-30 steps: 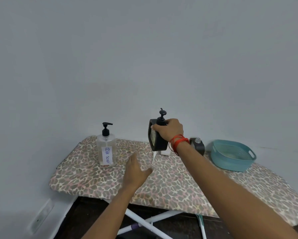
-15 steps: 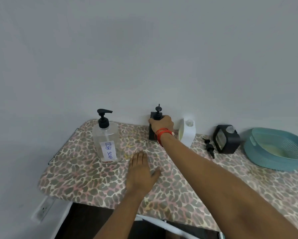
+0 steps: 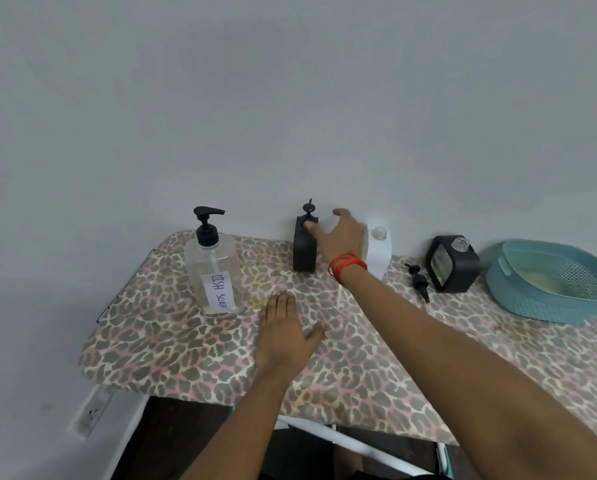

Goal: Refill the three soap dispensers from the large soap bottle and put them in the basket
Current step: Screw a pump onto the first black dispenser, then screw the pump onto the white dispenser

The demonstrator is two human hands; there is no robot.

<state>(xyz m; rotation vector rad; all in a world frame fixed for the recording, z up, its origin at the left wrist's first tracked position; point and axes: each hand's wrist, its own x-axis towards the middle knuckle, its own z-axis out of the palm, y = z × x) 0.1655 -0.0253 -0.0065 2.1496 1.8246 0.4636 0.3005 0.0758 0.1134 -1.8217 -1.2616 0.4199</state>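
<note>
Right hand (image 3: 342,237), grip wide, by capped black dispenser (image 3: 304,252); left hand (image 3: 281,336) flat on bench (image 3: 151,341); basket (image 3: 529,301), three o'clock, without dispensers.

Ironing board (image 3: 186,348), leopard-print cover. Bears at 10 o'clock a clear bottle (image 3: 214,271) marked DISH SOAP; at 12 a black pump dispenser (image 3: 304,254), upright; at 1 a white dispenser (image 3: 382,261), uncapped; at 2 a loose pump (image 3: 417,282) lying just beside an open black dispenser (image 3: 459,271); at 3 a teal basket (image 3: 532,306). Left hand (image 3: 283,337) flat near centre.
</note>
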